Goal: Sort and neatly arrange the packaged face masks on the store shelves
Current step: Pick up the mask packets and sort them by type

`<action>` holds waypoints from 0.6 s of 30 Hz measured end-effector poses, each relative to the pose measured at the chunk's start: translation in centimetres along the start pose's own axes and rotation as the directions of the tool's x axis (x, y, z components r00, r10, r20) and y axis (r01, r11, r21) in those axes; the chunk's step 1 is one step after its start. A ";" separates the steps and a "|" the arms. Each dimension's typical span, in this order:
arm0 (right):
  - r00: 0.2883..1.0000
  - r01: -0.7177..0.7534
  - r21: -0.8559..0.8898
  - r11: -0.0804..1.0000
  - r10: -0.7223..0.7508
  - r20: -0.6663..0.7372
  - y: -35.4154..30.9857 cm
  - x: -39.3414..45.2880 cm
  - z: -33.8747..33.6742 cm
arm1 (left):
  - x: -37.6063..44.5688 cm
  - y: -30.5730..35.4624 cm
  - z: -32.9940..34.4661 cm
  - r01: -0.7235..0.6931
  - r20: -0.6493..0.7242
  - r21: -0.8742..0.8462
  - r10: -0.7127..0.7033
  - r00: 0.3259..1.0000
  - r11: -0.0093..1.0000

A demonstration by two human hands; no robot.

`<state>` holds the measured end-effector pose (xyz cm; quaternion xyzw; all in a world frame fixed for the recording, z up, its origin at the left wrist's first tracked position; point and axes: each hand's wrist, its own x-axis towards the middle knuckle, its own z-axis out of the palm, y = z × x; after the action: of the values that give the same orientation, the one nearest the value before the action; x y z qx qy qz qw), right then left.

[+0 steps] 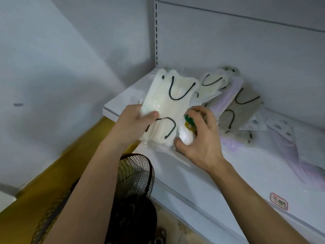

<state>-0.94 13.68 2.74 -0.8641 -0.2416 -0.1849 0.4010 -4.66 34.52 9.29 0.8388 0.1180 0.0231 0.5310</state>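
Gathering: left hand [136,124] gripping cream mask pack [168,106], right hand [200,136] clutching white packet [186,136]; next, squaring them onto shelf [202,176]

Just my two bare arms in shot here, no sleeves showing anywhere up to the frame edge. Left hand [135,120] and right hand [200,136] have nothing on them either: no gloves, rings, watch or wristband, nails kept short.

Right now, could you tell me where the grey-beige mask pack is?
In the head view, the grey-beige mask pack lies on the shelf right of centre, atop lilac packs, just right of the right hand.
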 end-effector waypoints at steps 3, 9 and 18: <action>0.997 -0.010 -0.015 1.000 0.009 -0.083 0.1 0.2 -3.7 | 0.3 2.5 1.4 -0.102 -0.015 -0.057 0.101 0.995 0.993; 0.954 -0.211 -0.222 0.952 0.150 -0.261 4.4 -4.6 -16.4 | 0.1 9.5 13.6 -0.225 0.195 -0.222 0.269 0.943 0.949; 0.753 -0.513 -0.309 0.801 0.247 -0.610 12.4 -20.7 -39.2 | -9.6 20.0 41.7 -0.057 0.509 -0.496 0.343 0.790 0.866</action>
<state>-15.71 -29.52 8.60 -0.8760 0.1191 -0.3841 0.2664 -3.66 -12.75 9.92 0.6643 -0.1511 -0.1493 0.7166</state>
